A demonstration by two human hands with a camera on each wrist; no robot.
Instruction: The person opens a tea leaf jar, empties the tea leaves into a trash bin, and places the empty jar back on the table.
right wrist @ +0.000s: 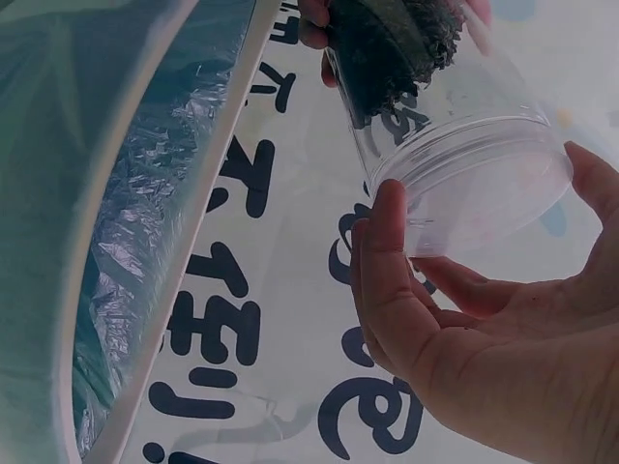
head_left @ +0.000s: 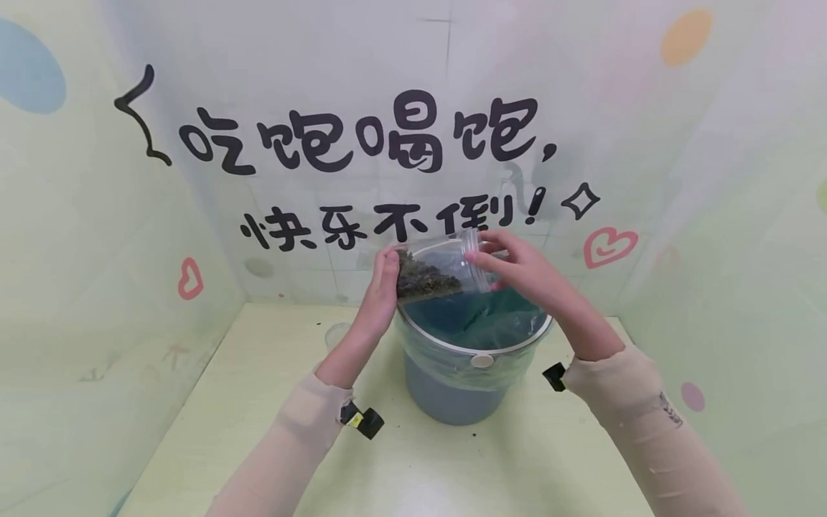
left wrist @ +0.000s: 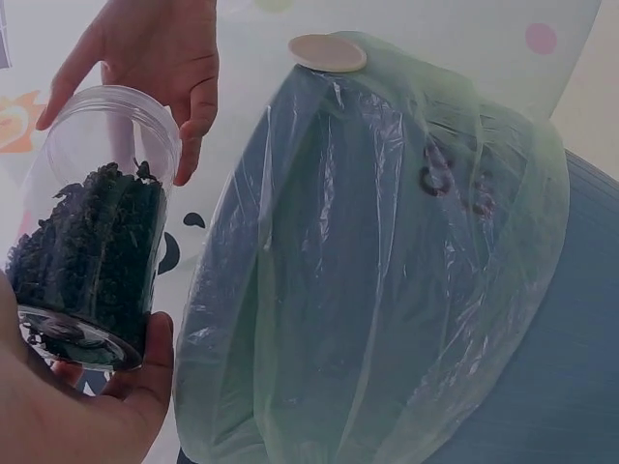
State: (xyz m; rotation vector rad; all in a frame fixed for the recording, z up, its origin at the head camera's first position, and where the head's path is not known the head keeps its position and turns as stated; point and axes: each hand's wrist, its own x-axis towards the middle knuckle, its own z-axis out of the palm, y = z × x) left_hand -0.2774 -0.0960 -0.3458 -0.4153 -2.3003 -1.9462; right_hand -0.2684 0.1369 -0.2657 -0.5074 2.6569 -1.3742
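A clear plastic jar [head_left: 457, 262] partly filled with dark, crumpled dried leaves [head_left: 423, 280] lies tilted nearly on its side above the bin. My left hand [head_left: 376, 296] grips it at its base. The fingers and thumb of my right hand [head_left: 530, 273] hold the threaded mouth end, which has no cap on it. In the left wrist view, the leaves [left wrist: 92, 242] are heaped toward the base and along one wall. The right wrist view shows fingertips [right wrist: 390, 208] at the jar's ridged rim [right wrist: 474, 164].
Below the jar stands a blue-grey bin [head_left: 452, 398], lined with a green translucent bag [head_left: 510, 362] under a white ring [head_left: 446, 347]. A clear round disc [head_left: 337, 334] lies on the pale table [head_left: 258, 402] left of the bin. Printed walls [head_left: 362, 57] enclose the back and sides.
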